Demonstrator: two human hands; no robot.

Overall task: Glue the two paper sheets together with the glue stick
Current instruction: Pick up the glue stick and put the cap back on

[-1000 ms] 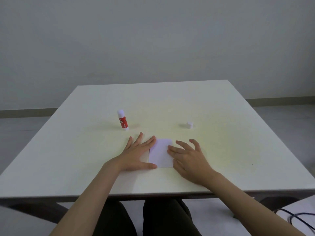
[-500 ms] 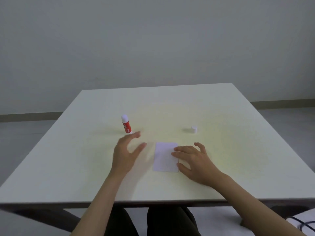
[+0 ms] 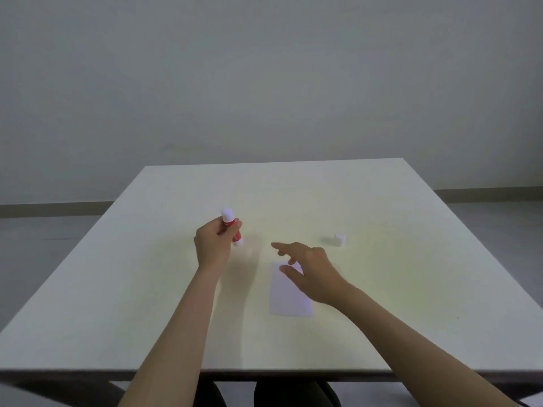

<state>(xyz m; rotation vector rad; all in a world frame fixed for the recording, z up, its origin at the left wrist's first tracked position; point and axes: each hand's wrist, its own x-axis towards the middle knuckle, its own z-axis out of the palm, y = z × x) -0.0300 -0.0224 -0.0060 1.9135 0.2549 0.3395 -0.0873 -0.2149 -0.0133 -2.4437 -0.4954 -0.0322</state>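
Observation:
A small white paper (image 3: 289, 298) lies flat on the table near the front middle; only one sheet outline shows, so I cannot tell whether a second sheet lies under it. My left hand (image 3: 213, 245) grips the red glue stick (image 3: 232, 227), whose white glue end points up and base is near the table. My right hand (image 3: 308, 268) hovers over the paper's far right corner with fingers spread, index pointing left toward the glue stick, holding nothing.
The white cap (image 3: 339, 240) of the glue stick stands on the white table (image 3: 411, 289) to the right of my hands. The table's near edge runs just above my knees. A grey wall rises behind the table.
My left hand left the paper, reached forward and closed around the glue stick. My right hand lifted off the paper and moved forward and left.

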